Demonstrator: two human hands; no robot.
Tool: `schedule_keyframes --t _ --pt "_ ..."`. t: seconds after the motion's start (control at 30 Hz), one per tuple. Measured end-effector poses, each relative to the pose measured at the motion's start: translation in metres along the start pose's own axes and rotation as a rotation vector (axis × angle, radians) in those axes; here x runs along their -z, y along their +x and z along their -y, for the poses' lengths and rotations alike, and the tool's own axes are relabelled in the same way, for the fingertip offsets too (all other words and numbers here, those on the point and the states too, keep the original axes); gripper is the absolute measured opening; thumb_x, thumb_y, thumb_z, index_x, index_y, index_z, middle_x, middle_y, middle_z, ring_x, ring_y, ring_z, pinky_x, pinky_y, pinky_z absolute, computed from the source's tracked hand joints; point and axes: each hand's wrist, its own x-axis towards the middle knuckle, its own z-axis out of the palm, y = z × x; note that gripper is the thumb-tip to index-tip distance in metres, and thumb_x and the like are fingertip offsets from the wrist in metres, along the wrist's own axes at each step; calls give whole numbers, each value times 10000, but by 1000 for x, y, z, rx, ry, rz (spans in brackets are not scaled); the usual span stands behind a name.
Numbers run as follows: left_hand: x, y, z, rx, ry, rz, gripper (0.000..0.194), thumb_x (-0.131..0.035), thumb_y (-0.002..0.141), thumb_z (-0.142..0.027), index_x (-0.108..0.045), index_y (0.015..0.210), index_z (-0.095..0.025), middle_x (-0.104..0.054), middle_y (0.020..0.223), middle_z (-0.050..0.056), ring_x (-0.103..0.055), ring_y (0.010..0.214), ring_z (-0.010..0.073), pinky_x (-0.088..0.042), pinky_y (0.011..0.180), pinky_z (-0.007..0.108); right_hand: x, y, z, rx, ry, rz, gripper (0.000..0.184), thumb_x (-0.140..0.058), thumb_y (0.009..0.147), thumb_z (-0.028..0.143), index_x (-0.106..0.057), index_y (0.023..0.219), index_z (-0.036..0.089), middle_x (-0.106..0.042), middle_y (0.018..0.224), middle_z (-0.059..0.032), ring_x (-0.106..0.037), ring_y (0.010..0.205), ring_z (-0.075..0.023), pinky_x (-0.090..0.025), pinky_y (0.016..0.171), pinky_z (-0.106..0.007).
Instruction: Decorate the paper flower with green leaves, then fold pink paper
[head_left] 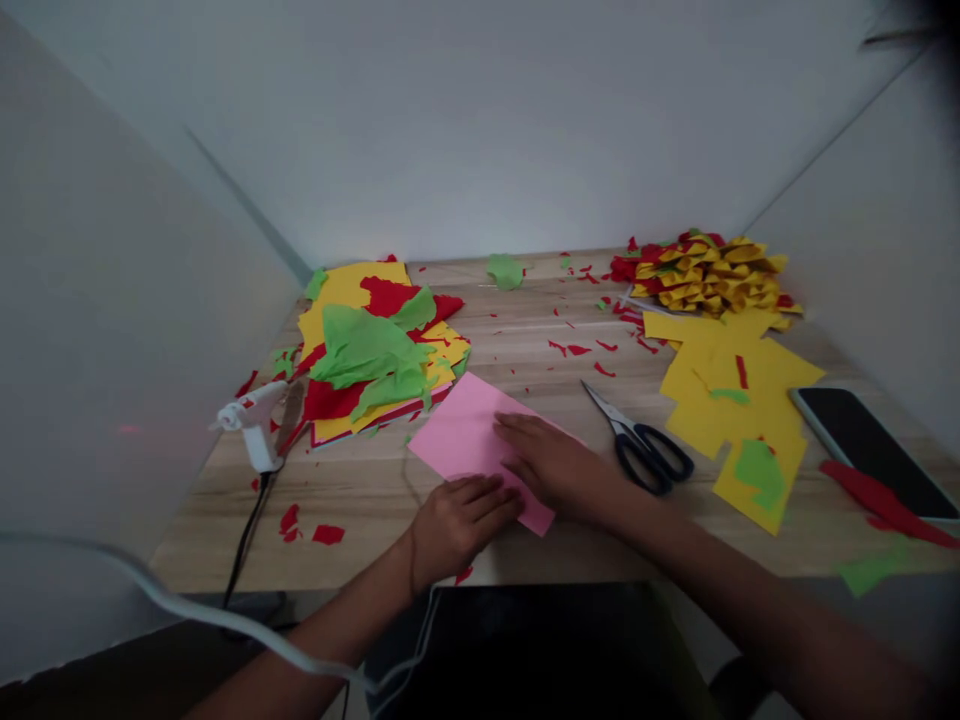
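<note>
A pink sheet of paper (454, 425) lies at a slant on the wooden table in front of me. My right hand (551, 462) rests flat on its right part, fingers stretched toward the left. Over the near edge of the sheet lies my left hand (466, 515), its fingers extended to the right and close to the right palm. Neither hand is wrapped round anything. Scissors (637, 445) with dark handles lie just right of my right hand, blades pointing away and to the left.
At the left are a white glue gun (255, 425) with its cord and a pile of yellow, red and green paper (375, 350). At the right are cut yellow paper (705, 400), bunched yellow-red paper (712, 275) and a phone (874, 450). Red scraps (577, 350) dot the table.
</note>
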Motion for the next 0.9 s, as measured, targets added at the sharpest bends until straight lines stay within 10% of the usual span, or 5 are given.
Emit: schedule_keyframes --t 0.2,0.47,0.57,0.67,0.9 --pt "-3 -5 -1 10 -6 35 364 -359 1011 -161 -675 1191 -147 -759 1147 72 -711 1090 202 -604 923 343 -37 52 -22 53 -171 34 767 -465 986 492 -313 1537 -20 -263 1611 -260 -223 1523 -338 -206 1244 -510" --pt "5 -5 4 33 -145 116 330 -456 1004 -343 -656 1213 -183 -760 1136 77 -693 1120 237 -583 926 380 -35 68 -28 16 -199 -3 844 -430 966 584 -293 1543 -17 -269 1615 -257 -253 1513 -345 -205 1238 -499" --pt "13 15 22 242 -271 16 364 -481 990 -433 -633 1215 -190 -741 1145 104 -697 1080 222 -567 944 380 -37 66 -30 45 -201 -5 774 -458 972 501 -308 1540 -3 -274 1611 -263 -257 1512 -341 -218 1231 -516" --pt "8 36 47 552 -240 -73 420 -493 986 -359 -529 1366 -184 -593 1393 165 -534 1338 269 -434 1134 479 -40 66 -33 72 -182 -18 691 -492 962 384 -348 1529 16 -311 1600 -257 -266 1511 -322 -215 1233 -514" --pt "-26 41 67 547 -143 168 802 -514 939 -565 -269 1562 -124 -279 1621 223 -205 1533 331 -246 1235 536 -40 57 -37 78 -256 22 711 -480 942 343 -333 1525 -36 -339 1581 -268 -303 1494 -341 -205 1239 -511"
